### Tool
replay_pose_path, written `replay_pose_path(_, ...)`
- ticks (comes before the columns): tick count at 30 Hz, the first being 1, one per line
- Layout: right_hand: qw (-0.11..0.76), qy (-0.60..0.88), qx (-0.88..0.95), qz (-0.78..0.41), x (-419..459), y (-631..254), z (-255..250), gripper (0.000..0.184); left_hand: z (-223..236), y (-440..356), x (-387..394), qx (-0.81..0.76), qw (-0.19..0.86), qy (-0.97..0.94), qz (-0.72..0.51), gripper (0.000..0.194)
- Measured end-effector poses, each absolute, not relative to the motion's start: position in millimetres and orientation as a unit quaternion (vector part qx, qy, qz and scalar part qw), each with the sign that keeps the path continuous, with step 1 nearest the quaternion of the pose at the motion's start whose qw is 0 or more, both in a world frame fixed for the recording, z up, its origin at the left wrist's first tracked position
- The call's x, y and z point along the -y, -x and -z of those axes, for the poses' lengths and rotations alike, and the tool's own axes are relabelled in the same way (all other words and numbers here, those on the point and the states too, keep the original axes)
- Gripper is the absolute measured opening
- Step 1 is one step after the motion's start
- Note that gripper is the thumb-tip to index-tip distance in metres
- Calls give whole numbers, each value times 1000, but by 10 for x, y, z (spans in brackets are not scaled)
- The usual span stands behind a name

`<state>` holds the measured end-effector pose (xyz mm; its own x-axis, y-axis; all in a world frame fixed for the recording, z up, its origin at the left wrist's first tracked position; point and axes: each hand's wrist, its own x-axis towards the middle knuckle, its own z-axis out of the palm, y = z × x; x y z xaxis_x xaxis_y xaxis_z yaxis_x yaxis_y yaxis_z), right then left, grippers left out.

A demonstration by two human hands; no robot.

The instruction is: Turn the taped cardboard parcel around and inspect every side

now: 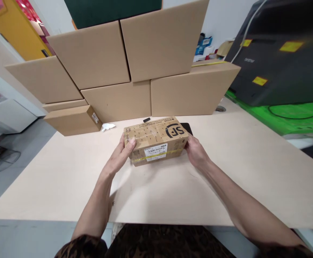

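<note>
Between my two hands is a brown cardboard parcel box (156, 138) with a black SF mark on its top, turned upside down to me. Its near side bears a white shipping label (156, 152) and a thin yellow band. My left hand (120, 154) grips the left end, thumb on the top edge. Around the right end my right hand (196, 148) is closed, its fingertips partly hidden behind the box. The box is slightly tilted and casts a shadow on the table. Behind its right end a flat black object (186, 127) shows in part.
Plain cardboard cartons (116, 102) are stacked along the back of the pale table (65, 186). A smaller box (73, 120), a crumpled white scrap (108, 126) and a small black item (147, 119) lie before them. At the right, a large dark machine (277, 61) stands on a green surface (301, 116).
</note>
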<state>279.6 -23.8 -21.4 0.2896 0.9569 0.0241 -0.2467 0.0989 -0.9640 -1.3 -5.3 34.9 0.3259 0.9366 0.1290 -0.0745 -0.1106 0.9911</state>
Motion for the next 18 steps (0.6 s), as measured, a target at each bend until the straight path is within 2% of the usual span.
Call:
replay_pose_path(3,658,446,395,-461,295,-2794,139,44,-410,49,52,-358,564,-596,-446,86)
replay_pose_path(6,687,413,381,-460,361,-2773,30,39,-406,50,44,-345,540,-558,-527,96)
replay_pose_path(9,680,415,374,-475,401,-2741,-35,38,-356,29,-13,-354,530,-505,-582,82)
replay_pose_path(13,659,435,359,-499,382,-2696,24,38,-271,1,-128,-405,544,-459,-574,66)
replay_pose_path(16,663,441,343,-498,350,-2689,75,36,-229,3,-169,-447,561,-439,-540,66)
replay_pose_path(18,681,430,338,-487,342,-2707,59,33,-226,14,-168,-438,565,-450,-536,74)
